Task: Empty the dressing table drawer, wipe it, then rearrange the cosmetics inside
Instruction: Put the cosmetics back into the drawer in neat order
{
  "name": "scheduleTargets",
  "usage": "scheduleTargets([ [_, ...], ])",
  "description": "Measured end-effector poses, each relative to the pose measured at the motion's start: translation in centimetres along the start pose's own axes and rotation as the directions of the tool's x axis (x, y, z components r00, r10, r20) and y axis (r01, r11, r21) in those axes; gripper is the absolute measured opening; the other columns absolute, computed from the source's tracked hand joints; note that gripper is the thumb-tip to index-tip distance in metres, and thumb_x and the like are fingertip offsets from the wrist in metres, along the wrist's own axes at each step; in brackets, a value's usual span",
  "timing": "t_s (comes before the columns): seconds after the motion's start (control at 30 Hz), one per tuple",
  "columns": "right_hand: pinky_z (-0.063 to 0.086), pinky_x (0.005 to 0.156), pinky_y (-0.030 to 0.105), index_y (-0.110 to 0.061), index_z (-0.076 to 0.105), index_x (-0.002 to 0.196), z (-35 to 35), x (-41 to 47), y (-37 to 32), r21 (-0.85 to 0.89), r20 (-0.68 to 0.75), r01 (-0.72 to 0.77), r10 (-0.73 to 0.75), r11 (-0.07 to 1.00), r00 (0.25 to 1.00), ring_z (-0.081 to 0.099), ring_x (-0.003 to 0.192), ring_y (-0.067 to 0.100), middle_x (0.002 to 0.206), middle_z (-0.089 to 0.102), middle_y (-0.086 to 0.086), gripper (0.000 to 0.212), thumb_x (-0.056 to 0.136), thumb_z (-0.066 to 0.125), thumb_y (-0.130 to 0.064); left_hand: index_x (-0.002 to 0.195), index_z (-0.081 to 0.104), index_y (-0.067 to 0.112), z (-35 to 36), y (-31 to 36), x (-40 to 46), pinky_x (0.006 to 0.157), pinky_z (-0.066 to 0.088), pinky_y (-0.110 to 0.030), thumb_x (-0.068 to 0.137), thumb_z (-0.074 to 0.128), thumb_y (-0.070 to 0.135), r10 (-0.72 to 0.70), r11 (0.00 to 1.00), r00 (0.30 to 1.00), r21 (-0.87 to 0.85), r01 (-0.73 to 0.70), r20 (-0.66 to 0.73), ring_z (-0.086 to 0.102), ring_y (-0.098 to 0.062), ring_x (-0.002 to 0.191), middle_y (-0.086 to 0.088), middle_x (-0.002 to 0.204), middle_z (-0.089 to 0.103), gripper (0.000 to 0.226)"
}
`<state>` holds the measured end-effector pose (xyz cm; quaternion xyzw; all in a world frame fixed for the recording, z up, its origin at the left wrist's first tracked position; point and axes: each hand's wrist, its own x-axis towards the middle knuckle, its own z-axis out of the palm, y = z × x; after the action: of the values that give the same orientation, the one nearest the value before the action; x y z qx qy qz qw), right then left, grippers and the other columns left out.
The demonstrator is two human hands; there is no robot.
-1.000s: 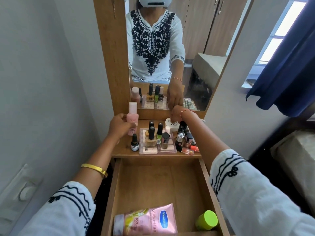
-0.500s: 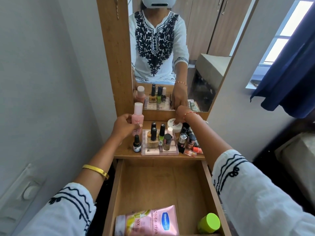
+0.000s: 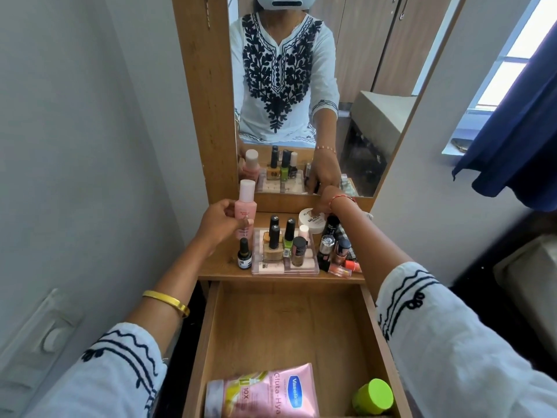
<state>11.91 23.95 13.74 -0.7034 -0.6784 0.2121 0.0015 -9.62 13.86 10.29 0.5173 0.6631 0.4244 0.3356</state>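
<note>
Cosmetics are massed on the surface (image 3: 223,260) at 12 o'clock from the near-empty drawer (image 3: 289,321), an upright pink bottle (image 3: 245,206) gripped by the left hand (image 3: 221,226), a white jar (image 3: 312,221) touched by the right hand (image 3: 333,200).

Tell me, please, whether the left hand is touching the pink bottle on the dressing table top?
Touching. The head view shows the left hand with its fingers wrapped across the front of the pink bottle, no gap between them.
</note>
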Motion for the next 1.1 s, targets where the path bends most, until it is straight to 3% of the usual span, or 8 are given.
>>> scheduleTargets([
  [0.2,0.05,0.087,0.037,0.001,0.056,0.113,-0.1,0.0,0.6,0.114,-0.058,-0.048,0.054,0.992,0.997,0.058,0.106,0.029,0.114,0.061,0.015,0.05,0.072,0.077,-0.019,0.116,0.054,0.008,-0.1,-0.3,0.2,0.085,0.044,-0.033,0.076,0.071,0.01,0.002,1.0,1.0,0.004,-0.002,-0.005,0.053,-0.015,0.097,-0.009,0.121,0.06,0.044],
  [0.37,0.05,0.08,0.035,-0.001,0.058,0.11,-0.1,-0.4,0.5,0.134,-0.084,-0.036,0.048,0.99,0.995,0.059,0.103,0.028,0.111,0.062,0.014,0.053,0.068,0.08,-0.024,0.116,0.054,0.009,0.1,-0.5,0.0,0.08,0.045,-0.029,0.075,0.071,0.01,0.003,1.0,1.0,-0.003,-0.003,-0.001,0.054,-0.013,0.094,-0.009,0.119,0.061,0.044],
  [0.63,0.051,0.092,0.039,0.002,0.053,0.117,0.3,-0.5,0.2,0.353,0.06,-0.063,0.045,0.933,0.997,0.064,0.1,0.026,0.11,0.067,0.016,0.056,0.071,0.078,-0.02,0.116,0.054,0.009,0.1,0.0,-0.3,0.082,0.047,-0.031,0.076,0.071,0.01,0.013,1.0,1.0,-0.002,-0.013,0.0,0.054,-0.015,0.096,-0.009,0.119,0.06,0.044],
  [0.7,0.055,0.085,0.037,0.002,0.052,0.119,0.1,-0.8,0.2,0.436,0.09,-0.073,0.037,0.897,0.995,0.065,0.098,0.027,0.109,0.066,0.017,0.057,0.072,0.077,-0.016,0.117,0.054,0.008,0.0,0.1,-0.4,0.085,0.047,-0.034,0.076,0.071,0.01,0.011,1.0,1.0,-0.001,-0.011,-0.009,0.056,-0.018,0.1,-0.01,0.12,0.06,0.044],
  [0.8,0.053,0.047,0.018,-0.001,0.052,0.12,-0.6,-1.5,0.1,0.521,0.105,-0.051,-0.004,0.852,0.994,0.06,0.062,0.015,0.102,0.067,0.016,0.051,0.075,0.074,-0.012,0.117,0.054,0.008,-0.2,0.3,-0.4,0.088,0.046,-0.036,0.076,0.071,0.01,0.014,1.0,1.0,0.004,-0.014,-0.026,0.056,-0.022,0.105,-0.01,0.121,0.059,0.044],
  [0.93,0.05,0.057,0.024,-0.003,0.06,0.086,-1.4,-2.4,0.7,0.591,0.08,0.004,-0.064,0.807,0.995,0.056,0.061,0.014,0.092,0.066,0.016,0.015,0.078,0.07,-0.011,0.116,0.054,0.008,-0.5,0.6,-0.7,0.092,0.047,-0.039,0.076,0.07,0.01,0.028,1.0,0.998,-0.01,-0.028,-0.049,0.056,-0.021,0.106,-0.01,0.122,0.059,0.044],
  [1.0,0.051,0.059,0.023,-0.008,0.054,0.073,-1.7,-3.0,1.1,0.668,0.037,0.033,-0.077,0.744,0.996,0.057,0.062,0.014,0.079,0.064,0.01,0.017,0.078,0.07,-0.009,0.117,0.053,0.008,-0.7,1.0,-0.8,0.091,0.046,-0.038,0.076,0.071,0.011,0.045,0.999,0.996,-0.005,-0.045,-0.073,0.056,-0.024,0.109,-0.01,0.123,0.058,0.045],
  [1.1,0.053,0.065,0.024,-0.008,0.054,0.073,-2.3,-4.2,1.1,0.725,-0.053,0.123,-0.124,0.678,0.991,0.057,0.064,0.013,0.076,0.062,0.008,0.017,0.078,0.07,-0.007,0.119,0.053,0.007,-1.1,1.8,-1.2,0.087,0.046,-0.033,0.075,0.073,0.012,0.082,0.996,0.991,-0.008,-0.083,-0.109,0.057,-0.025,0.108,-0.011,0.121,0.059,0.049],
])
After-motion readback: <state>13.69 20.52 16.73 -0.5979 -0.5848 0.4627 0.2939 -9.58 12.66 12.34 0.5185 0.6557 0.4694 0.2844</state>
